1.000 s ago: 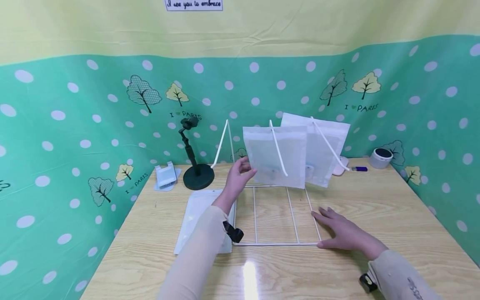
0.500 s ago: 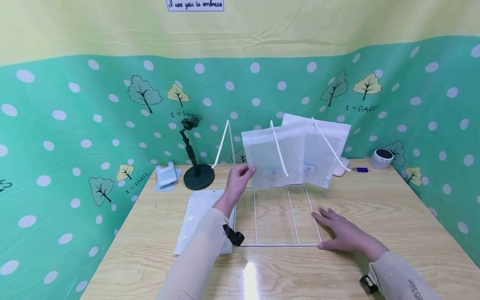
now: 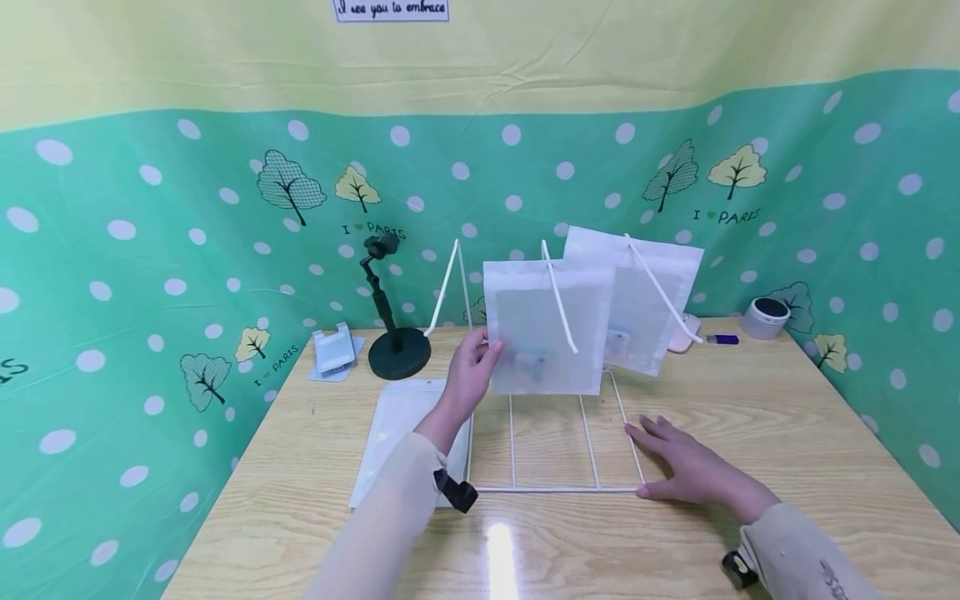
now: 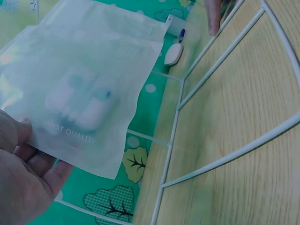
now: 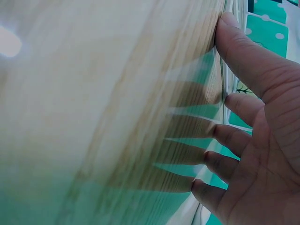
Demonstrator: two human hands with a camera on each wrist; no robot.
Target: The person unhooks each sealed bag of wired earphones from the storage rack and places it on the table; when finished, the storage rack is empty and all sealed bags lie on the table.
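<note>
My left hand (image 3: 468, 367) pinches the left edge of a translucent frosted zip bag (image 3: 551, 329), thumb in front and fingers behind. That bag hangs on the middle prong (image 3: 558, 308) of a white wire rack (image 3: 555, 490). Pale objects show blurrily through it, and "BEST QUALITY" is partly legible in the left wrist view. A second frosted bag (image 3: 663, 287) hangs tilted on the right prong, partly behind the first. The left prong (image 3: 444, 287) carries no bag. My right hand (image 3: 686, 462) rests with spread fingers at the rack base's right front corner, fingertips on the table.
Another frosted bag (image 3: 393, 425) lies flat left of the rack. Behind it stand a black-based stand (image 3: 399, 354) and a light-blue folding holder (image 3: 333, 350). Back right are a pale mouse (image 3: 684, 335), a purple stick (image 3: 722, 339) and a round white device (image 3: 767, 318). A patterned curtain (image 3: 480, 192) closes the back.
My left hand has gone from beside the middle bag to pinching its edge, then slightly lower. The bag swung askew, then came straighter with its bottom lower. My right hand stays put.
</note>
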